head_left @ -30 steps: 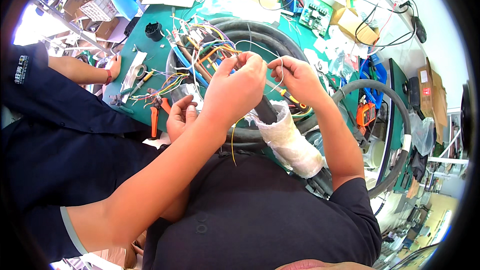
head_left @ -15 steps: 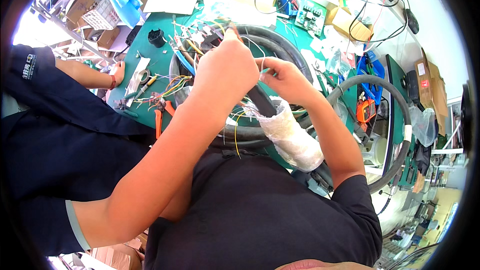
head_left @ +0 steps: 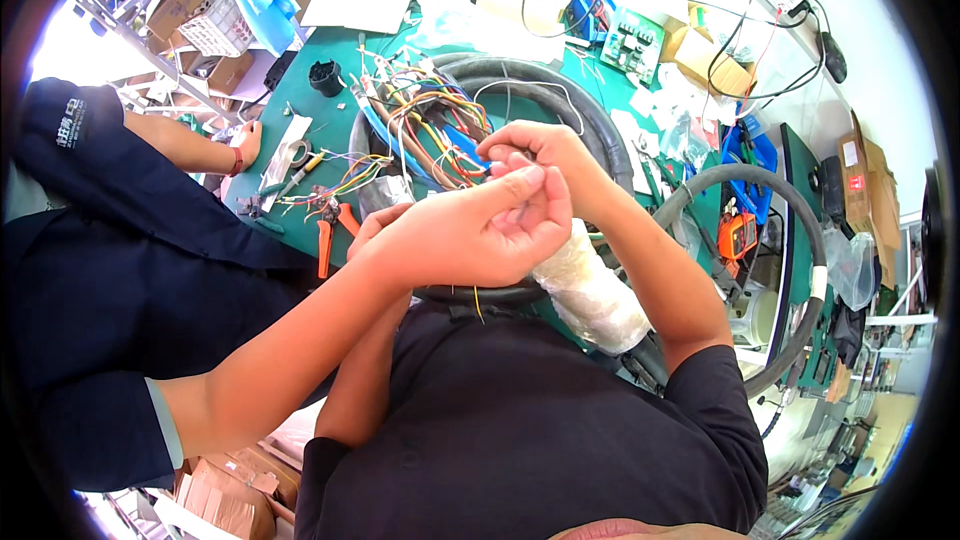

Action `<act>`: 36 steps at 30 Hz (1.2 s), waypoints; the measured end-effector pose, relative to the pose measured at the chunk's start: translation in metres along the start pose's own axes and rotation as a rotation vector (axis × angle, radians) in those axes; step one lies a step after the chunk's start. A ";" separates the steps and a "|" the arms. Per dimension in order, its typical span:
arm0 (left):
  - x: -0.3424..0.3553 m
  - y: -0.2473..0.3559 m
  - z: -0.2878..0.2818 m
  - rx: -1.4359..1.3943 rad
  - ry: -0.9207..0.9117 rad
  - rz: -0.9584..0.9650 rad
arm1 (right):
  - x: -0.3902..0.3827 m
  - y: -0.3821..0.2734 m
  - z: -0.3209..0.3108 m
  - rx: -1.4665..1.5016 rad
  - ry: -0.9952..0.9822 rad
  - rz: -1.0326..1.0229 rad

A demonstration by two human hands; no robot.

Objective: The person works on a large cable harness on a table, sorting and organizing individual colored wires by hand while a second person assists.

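**Co-worker's hand (head_left: 490,230) back off the wire bundle (head_left: 425,115)**

Half a second ago it reached over the wires; now it's nearer, fingers half curled, beside the right hand (head_left: 550,155). Bundle shows more plainly, on the green table (head_left: 340,125) within the coiled black cable (head_left: 600,110); handling seems shifted to its near end. Right hand: fingers bent, grip can't be told. Left hand (head_left: 380,225): mostly behind the co-worker's forearm (head_left: 290,350), grasp hidden.

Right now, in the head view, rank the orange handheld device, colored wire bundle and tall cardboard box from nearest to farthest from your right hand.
From the right hand:
1. Colored wire bundle: just to its left.
2. Orange handheld device: off to its right.
3. Tall cardboard box: farther right.
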State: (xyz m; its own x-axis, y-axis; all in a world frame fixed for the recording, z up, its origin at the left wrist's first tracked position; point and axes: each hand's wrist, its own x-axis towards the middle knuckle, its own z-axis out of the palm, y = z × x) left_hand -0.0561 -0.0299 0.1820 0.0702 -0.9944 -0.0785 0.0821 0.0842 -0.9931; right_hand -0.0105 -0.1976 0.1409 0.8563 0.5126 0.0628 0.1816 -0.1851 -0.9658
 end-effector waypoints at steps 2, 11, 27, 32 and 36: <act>0.005 -0.003 0.005 0.052 -0.019 -0.021 | -0.007 -0.002 -0.008 -0.081 0.021 -0.100; -0.015 -0.011 -0.002 -0.492 -0.206 -0.741 | -0.029 0.019 -0.030 0.013 0.123 0.016; 0.020 0.075 0.024 -1.602 -0.666 -1.678 | -0.006 0.027 -0.040 0.098 0.253 0.102; 0.032 0.072 0.032 -1.816 -0.641 -2.025 | -0.003 0.027 -0.042 0.147 0.201 0.078; 0.033 0.084 0.036 -1.927 -0.463 -2.154 | -0.003 0.027 -0.041 0.139 0.176 0.068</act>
State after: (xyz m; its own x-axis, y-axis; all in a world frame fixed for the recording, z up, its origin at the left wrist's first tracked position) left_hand -0.0116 -0.0531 0.0995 0.9813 0.1865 0.0468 0.0393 -0.4327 0.9007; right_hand 0.0116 -0.2384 0.1252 0.9378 0.3461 0.0276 0.0628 -0.0909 -0.9939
